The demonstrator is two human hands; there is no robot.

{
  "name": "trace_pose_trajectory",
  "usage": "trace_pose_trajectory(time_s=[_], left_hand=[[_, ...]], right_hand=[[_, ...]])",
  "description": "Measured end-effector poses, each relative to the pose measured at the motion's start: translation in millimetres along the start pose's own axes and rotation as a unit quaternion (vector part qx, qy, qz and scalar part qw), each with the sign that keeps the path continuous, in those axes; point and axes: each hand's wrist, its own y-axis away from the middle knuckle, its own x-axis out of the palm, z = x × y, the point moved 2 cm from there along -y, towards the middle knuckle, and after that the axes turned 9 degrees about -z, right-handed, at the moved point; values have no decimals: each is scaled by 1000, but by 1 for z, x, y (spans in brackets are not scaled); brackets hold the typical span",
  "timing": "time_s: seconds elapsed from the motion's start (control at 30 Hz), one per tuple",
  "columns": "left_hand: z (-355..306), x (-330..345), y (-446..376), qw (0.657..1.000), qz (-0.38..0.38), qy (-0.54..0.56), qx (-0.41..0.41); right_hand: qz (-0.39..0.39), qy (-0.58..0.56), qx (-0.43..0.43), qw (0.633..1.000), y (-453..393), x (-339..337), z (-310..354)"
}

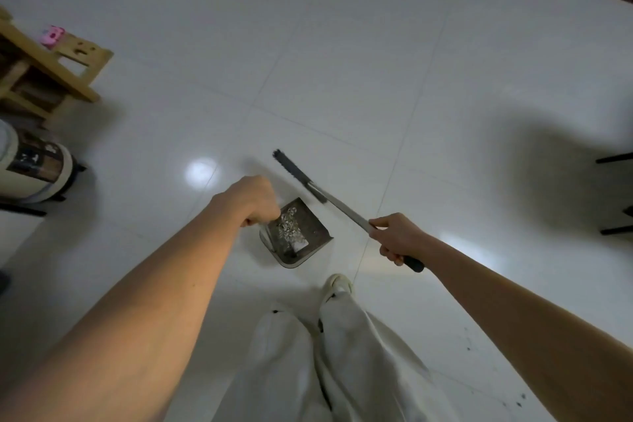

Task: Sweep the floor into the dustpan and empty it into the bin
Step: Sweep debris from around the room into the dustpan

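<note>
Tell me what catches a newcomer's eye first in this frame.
Two bare arms reach down at centre: the left hand holds a dustpan with pale debris inside, and the right hand grips a long broom angled over it. White trousers fill the bottom.

Glossy tile, dull metal, soft cloth

The floor [342, 62] is smooth white tile, glossy enough to mirror lamp glare. The dustpan [308, 229] looks like matt grey metal with a pale plastic rim, holding glittery debris [289, 228]. The broom [342, 212] has a shiny metal shaft and matt black grip. The stool [51, 68] is bare unvarnished wood; the trousers [325, 363] are white cloth.
</note>
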Motion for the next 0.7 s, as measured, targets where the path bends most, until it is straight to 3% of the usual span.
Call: trace_pose_trajectory(time_s=[0.2,0.43,0.53,0.63,0.7], left_hand=[[25,-11,12,1000,12,14,3],[64,-5,26,999,30,23,-23],[69,-6,27,1000,17,16,-20],[67,-5,32,1000,14,-3,-8],[69,-1,36,1000,10,-14,-4]], right_hand=[[-35,113,-26,993,-26,14,14],[-17,145,3,989,-58,69,-3],[36,57,46,997,-46,100,-10],[99,-122,137,978,-23,97,-7],[108,-145,133,974,-1,90,0]])
